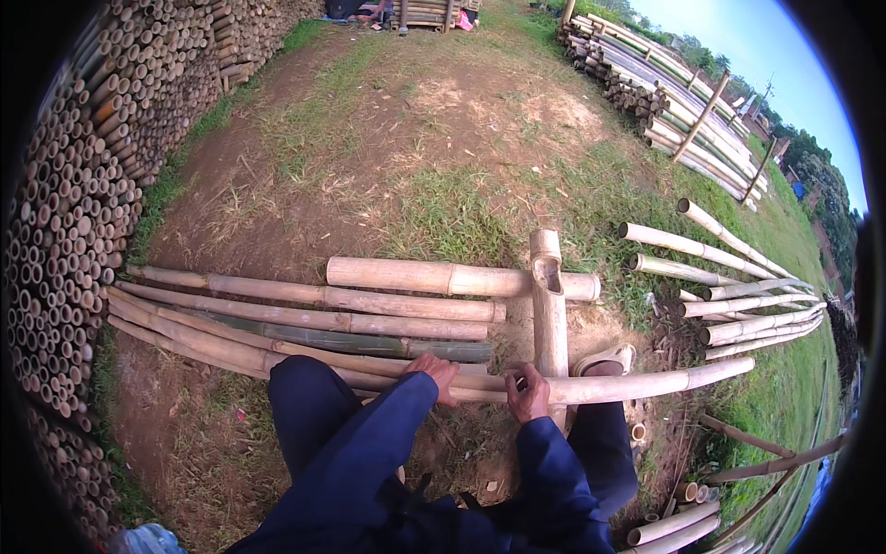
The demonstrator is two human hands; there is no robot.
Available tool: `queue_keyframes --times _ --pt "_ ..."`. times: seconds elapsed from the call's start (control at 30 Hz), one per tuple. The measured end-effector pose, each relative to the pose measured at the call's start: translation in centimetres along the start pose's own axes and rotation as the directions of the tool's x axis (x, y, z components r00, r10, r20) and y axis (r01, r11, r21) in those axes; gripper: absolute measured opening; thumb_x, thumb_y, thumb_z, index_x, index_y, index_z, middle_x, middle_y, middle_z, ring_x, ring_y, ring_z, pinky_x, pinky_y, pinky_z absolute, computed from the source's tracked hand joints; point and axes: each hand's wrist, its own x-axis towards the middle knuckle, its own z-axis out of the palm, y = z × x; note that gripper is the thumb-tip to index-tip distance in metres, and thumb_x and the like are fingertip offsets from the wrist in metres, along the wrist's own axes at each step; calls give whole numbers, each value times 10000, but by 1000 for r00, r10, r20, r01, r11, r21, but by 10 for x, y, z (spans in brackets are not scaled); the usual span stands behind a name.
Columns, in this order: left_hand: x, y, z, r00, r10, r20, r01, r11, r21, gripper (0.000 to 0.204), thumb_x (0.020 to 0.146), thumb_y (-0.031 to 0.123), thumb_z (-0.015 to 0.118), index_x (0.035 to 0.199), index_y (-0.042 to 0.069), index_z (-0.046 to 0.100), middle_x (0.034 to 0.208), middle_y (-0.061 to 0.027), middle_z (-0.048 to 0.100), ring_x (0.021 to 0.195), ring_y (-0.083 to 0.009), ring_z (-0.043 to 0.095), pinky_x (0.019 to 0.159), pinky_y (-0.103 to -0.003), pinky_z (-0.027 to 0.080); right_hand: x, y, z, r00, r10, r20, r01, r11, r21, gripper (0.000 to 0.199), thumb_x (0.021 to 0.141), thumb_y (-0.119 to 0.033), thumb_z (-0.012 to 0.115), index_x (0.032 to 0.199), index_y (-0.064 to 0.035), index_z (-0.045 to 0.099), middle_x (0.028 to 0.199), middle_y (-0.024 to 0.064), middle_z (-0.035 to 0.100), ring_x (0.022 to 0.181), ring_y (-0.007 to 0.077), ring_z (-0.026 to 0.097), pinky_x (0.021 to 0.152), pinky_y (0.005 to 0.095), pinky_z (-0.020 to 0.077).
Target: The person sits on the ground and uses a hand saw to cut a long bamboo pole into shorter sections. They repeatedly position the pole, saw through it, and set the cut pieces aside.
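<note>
A long pale bamboo pole [628, 386] lies crosswise in front of me, over my knees and over an upright-looking bamboo post [550, 337] with a notch cut near its top. My left hand [436, 377] is closed over the pole, left of the post. Close to the post, my right hand [528, 393] rests against the same pole with its fingers curled and pinched together. A small dark spot shows between those fingers, too small to name. Just beyond the pole lies a dark green bamboo pole [388, 346].
Several cut poles lie beyond, including a thick bamboo pole [415, 275]. A tall bamboo stack [69, 240] lines the left. More bamboo poles [738, 305] rest on the grass at right, with a railed bamboo pile [674, 102] farther back. My sandalled foot [604, 362] is beside the post.
</note>
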Motion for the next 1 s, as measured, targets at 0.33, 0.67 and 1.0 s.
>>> queue_keyframes --times 0.33,0.67,1.0 --pt "3 -2 7 1000 4 -13 -3 999 33 744 694 588 862 1163 35 695 1010 -195 769 1011 -389 735 927 -484 571 5 -13 2 999 -42 7 42 999 16 152 884 -127 776 1009 -77 705 752 108 698 657 292 700 625 405 543" --pt "-2 1 1 1000 1 -24 -1 999 32 757 693 596 868 1162 29 694 1025 -193 771 1014 -392 734 929 -485 570 8 -16 2 999 -40 31 40 999 22 170 885 -140 787 1030 -84 716 746 106 705 664 290 698 634 414 544" --pt "3 2 1 999 -27 43 27 1000 12 783 684 623 847 1213 66 694 1112 -198 759 1096 -402 707 994 -494 544 5 -9 -3 999 0 40 -2 999 54 150 884 -135 781 1017 -103 720 738 103 701 655 289 702 624 411 537"
